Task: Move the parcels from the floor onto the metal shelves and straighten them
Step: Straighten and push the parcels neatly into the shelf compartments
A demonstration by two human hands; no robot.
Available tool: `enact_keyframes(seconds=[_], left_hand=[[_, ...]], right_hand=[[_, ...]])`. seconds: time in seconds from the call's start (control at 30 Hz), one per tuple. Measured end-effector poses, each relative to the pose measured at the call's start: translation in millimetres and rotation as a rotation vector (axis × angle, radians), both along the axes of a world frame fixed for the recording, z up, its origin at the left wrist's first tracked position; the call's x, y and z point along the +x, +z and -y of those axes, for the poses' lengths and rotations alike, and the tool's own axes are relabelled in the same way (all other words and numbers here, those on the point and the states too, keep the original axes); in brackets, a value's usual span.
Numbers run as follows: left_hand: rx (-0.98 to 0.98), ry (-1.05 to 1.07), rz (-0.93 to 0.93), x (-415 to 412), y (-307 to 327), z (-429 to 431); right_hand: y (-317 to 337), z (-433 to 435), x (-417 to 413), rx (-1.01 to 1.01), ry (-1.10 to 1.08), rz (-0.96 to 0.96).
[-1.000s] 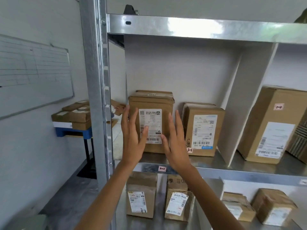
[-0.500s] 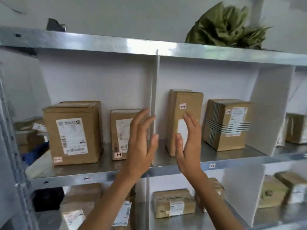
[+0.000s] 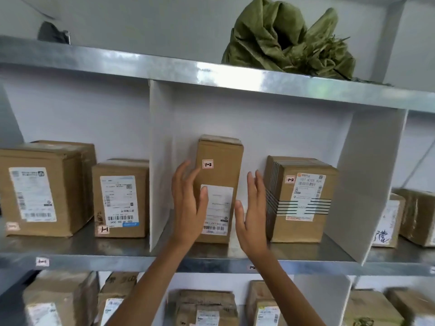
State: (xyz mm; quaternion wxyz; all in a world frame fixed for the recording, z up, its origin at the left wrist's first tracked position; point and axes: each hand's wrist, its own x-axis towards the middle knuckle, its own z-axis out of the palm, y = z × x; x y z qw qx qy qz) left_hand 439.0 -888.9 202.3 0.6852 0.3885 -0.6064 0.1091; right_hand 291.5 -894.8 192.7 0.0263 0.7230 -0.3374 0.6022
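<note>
Metal shelf bay, tall parcel between left hand and right hand, both open, empty; gaps beside.

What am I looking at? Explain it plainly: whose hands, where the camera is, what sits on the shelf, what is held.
No machine here: a person works with two bare hands, and the one camera sits on that person's head, looking forward at them. The left hand and the right hand are both open, fingers straight, one on each side of a tall parcel standing upright. Neither grips it; whether they touch it is unclear. The parcel stands on a metal shelf, between a white divider and a striped parcel. Another labelled parcel stands beyond the divider, and a green sack lies on the shelf above.
</note>
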Motion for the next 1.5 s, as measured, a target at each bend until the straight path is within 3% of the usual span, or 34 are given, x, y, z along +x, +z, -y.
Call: enact_keyframes(seconds=[0.2, 0.47, 0.77, 1.0, 1.2, 1.5], left_hand=[[0.069, -0.006, -0.009, 3.3, -13.0, 33.7], [0.062, -0.056, -0.026, -17.1, -22.4, 34.2], [0.031, -0.062, -0.036, -18.4, -22.0, 35.7], [-0.030, 0.061, 0.046, -33.5, -17.6, 18.5], [-0.113, 0.141, 0.113, -78.6, -8.7, -4.4], [-0.155, -0.104, 0.116, -252.4, -8.8, -53.5]], right_hand=[[-3.3, 36.7, 13.1, 0.030, 0.092, -0.142], [-9.6, 55.9, 11.6, 0.123, 0.229, -0.104], [-9.9, 46.0, 2.5, 0.099, 0.216, -0.151], [-2.7, 21.5, -25.0, 0.055, 0.155, -0.131], [-1.8, -10.7, -79.8, 0.035, 0.060, -0.054], [-7.0, -73.2, -253.7, 0.017, -0.025, -0.039]])
